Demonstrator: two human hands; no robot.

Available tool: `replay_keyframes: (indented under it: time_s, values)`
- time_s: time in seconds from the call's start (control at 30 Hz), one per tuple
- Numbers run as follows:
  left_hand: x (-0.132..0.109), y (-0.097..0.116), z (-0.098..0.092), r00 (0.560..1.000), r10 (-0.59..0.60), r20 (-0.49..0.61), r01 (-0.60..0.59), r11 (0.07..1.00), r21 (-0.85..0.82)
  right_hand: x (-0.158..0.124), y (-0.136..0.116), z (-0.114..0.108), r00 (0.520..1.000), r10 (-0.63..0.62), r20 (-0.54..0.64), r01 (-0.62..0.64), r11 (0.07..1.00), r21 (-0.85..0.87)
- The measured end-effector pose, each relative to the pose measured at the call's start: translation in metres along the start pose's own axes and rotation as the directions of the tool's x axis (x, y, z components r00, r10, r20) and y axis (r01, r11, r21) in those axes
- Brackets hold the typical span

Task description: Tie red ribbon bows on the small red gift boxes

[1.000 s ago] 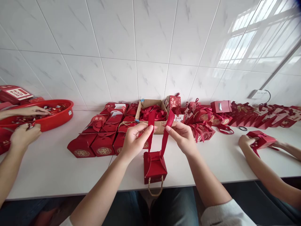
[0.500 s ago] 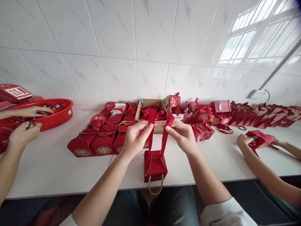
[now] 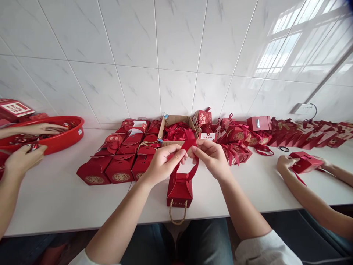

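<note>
A small red gift box [image 3: 179, 190] stands on the white table [image 3: 68, 198] in front of me, with a rope handle [image 3: 176, 217] hanging over the table edge. A red ribbon [image 3: 190, 145] rises from the box in two strands. My left hand [image 3: 162, 163] pinches the left strand and my right hand [image 3: 211, 158] pinches the right strand. The two hands meet above the box, and the ribbon ends cross between them.
Rows of closed red boxes [image 3: 116, 162] lie left of centre. A cardboard box of ribbons [image 3: 178, 130] stands behind my hands. More ribboned boxes [image 3: 275, 138] stretch to the right. One person's hands [image 3: 22, 158] work at a red basin [image 3: 55, 138] on the left; another's hands [image 3: 285, 162] hold a red box [image 3: 306, 162] on the right.
My hands have come together, bringing the two ribbon strands from apart and upright to crossing above the box. The box shifted slightly away from the table edge.
</note>
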State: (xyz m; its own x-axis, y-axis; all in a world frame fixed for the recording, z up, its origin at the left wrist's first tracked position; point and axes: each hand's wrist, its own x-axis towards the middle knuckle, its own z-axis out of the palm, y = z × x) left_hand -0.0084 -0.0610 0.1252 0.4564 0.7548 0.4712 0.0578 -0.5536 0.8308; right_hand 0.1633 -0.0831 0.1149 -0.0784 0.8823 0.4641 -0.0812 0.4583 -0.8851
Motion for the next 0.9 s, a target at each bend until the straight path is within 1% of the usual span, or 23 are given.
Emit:
replay_keyframes:
  time_s: [0.07,0.13,0.23,0.3,0.37,0.43,0.47,0.53,0.6,0.67,0.7,0.73,0.77,0.83,0.87,0.9]
  values:
    - [0.001,0.001,0.001,0.996,0.01,0.089,-0.013,1.0,0.026,0.0,0.0,-0.001,0.999,0.003,0.042,-0.001,0.999,-0.037]
    - [0.003,0.002,0.001,0.994,0.018,0.11,-0.022,0.999,0.042,-0.001,0.0,-0.002,0.996,-0.012,0.086,0.019,0.997,-0.079]
    - [0.005,0.002,0.001,0.997,0.009,0.07,-0.013,0.998,0.06,-0.004,-0.002,-0.002,0.993,-0.025,0.119,0.04,0.991,-0.126]
    - [0.006,0.0,0.002,0.999,0.003,0.035,-0.005,0.997,0.078,-0.005,-0.002,-0.001,0.995,-0.015,0.102,0.029,0.991,-0.134]
    - [0.006,-0.002,0.004,1.0,0.004,0.007,-0.004,0.998,0.062,-0.004,-0.001,0.001,0.998,-0.002,0.064,0.008,0.995,-0.1]
    - [0.007,-0.003,0.005,1.0,-0.007,0.015,0.007,1.0,-0.025,-0.002,0.001,0.004,0.998,0.017,0.053,-0.016,1.0,-0.025]
    - [0.006,-0.002,0.006,0.999,-0.02,0.041,0.023,0.996,-0.087,0.0,0.003,0.005,0.997,0.028,0.067,-0.029,0.999,0.014]
    - [0.006,-0.003,0.004,0.989,-0.052,0.137,0.079,0.976,-0.202,0.003,0.006,0.006,0.991,0.045,0.124,-0.054,0.996,0.069]
    - [0.005,-0.005,-0.001,0.963,-0.102,0.249,0.165,0.955,-0.246,0.005,0.008,0.003,0.983,0.032,0.183,-0.044,0.997,0.063]
    - [0.003,-0.01,-0.008,0.931,-0.182,0.317,0.264,0.935,-0.237,0.007,0.007,-0.003,0.967,-0.02,0.255,0.028,0.999,-0.028]
    - [0.002,-0.014,-0.012,0.921,-0.222,0.32,0.305,0.922,-0.238,0.008,0.006,-0.007,0.951,-0.057,0.305,0.093,0.99,-0.106]
    - [0.001,-0.018,-0.015,0.916,-0.255,0.309,0.337,0.908,-0.251,0.009,0.004,-0.011,0.925,-0.09,0.369,0.172,0.965,-0.196]
    - [0.0,-0.021,-0.018,0.915,-0.283,0.288,0.362,0.889,-0.279,0.01,0.002,-0.015,0.89,-0.113,0.441,0.26,0.922,-0.287]
    - [-0.002,-0.028,-0.022,0.913,-0.342,0.223,0.403,0.843,-0.356,0.011,-0.001,-0.021,0.818,-0.122,0.562,0.426,0.786,-0.448]
    - [-0.002,-0.029,-0.023,0.906,-0.377,0.194,0.424,0.821,-0.382,0.011,-0.001,-0.022,0.795,-0.117,0.595,0.487,0.708,-0.511]
    - [-0.003,-0.031,-0.024,0.897,-0.407,0.172,0.441,0.806,-0.395,0.012,-0.002,-0.022,0.784,-0.111,0.611,0.531,0.631,-0.566]
